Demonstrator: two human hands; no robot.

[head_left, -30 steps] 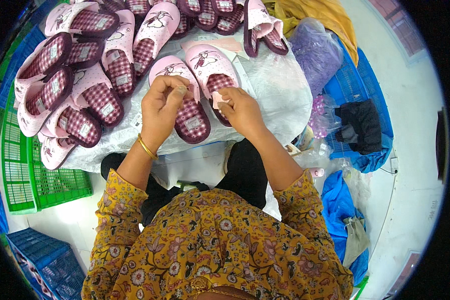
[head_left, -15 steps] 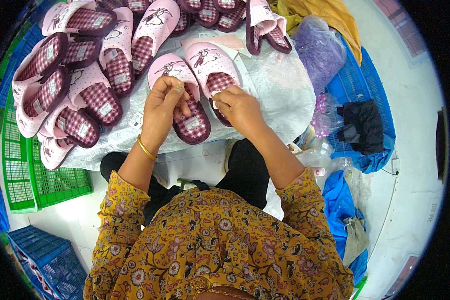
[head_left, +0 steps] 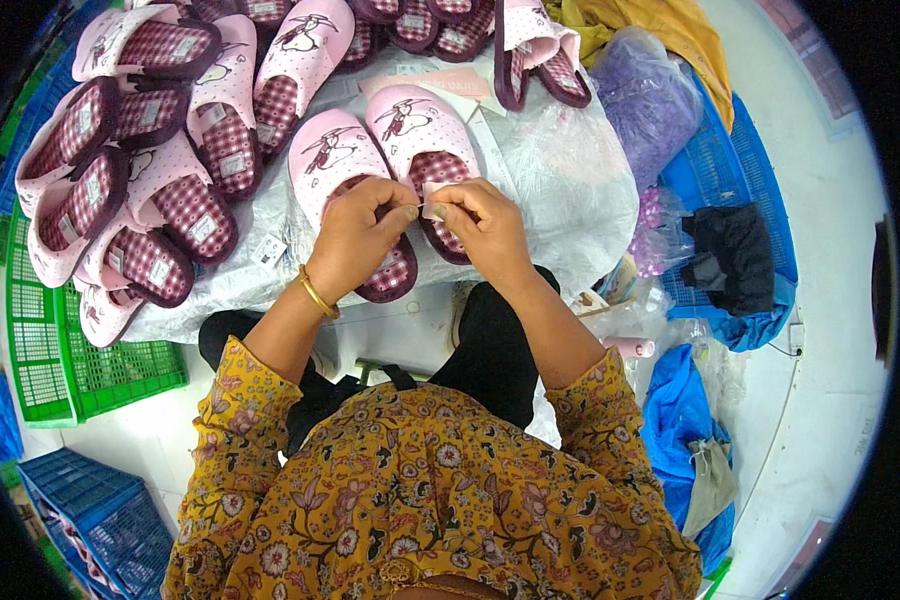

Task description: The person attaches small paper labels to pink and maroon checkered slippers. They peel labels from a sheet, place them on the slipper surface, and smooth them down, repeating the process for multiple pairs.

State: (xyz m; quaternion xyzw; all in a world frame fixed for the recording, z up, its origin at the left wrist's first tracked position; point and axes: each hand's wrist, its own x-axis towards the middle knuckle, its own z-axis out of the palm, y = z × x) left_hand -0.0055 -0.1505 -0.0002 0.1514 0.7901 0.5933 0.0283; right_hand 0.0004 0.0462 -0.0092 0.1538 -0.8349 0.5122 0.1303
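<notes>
A pair of pink slippers with checked maroon insoles lies side by side in front of me, the left slipper and the right slipper. My left hand and my right hand meet just above them, both pinching a small pale label between thumbs and fingertips. A gold bangle circles my left wrist. My hands cover the slippers' heel ends.
Several more pink checked slippers are heaped at the left and along the top on a white plastic sheet. A green crate stands at the left, blue crates at the lower left, and bags and a blue crate at the right.
My two hands have come closer together over the right slipper, and both now pinch the small label between them. The slippers have not moved.
</notes>
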